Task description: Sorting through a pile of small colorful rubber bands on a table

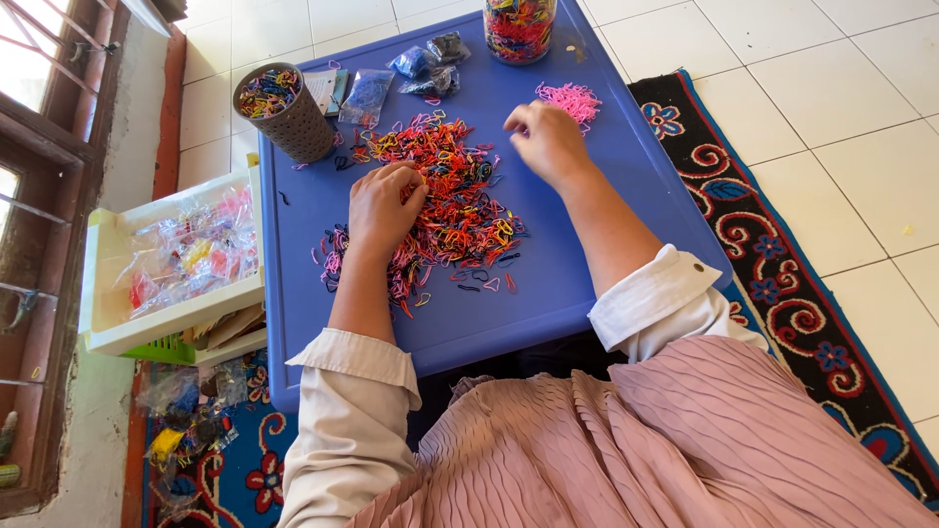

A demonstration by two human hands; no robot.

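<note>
A heap of small coloured rubber bands [445, 196] lies spread on a low blue plastic table [626, 196]. My left hand [383, 207] rests on the heap's left side, fingers curled into the bands. My right hand [548, 142] is at the heap's far right edge, fingertips pinched together close to a small separate pile of pink bands [570, 100]. I cannot tell whether a band is between those fingers.
A brown mesh cup [284, 108] of bands stands at the table's far left; several small plastic bags [411, 73] and a clear jar [518, 24] of bands sit at the back. A white tray [108, 284] of bagged items is on the left. Patterned rug [782, 274] on tiled floor.
</note>
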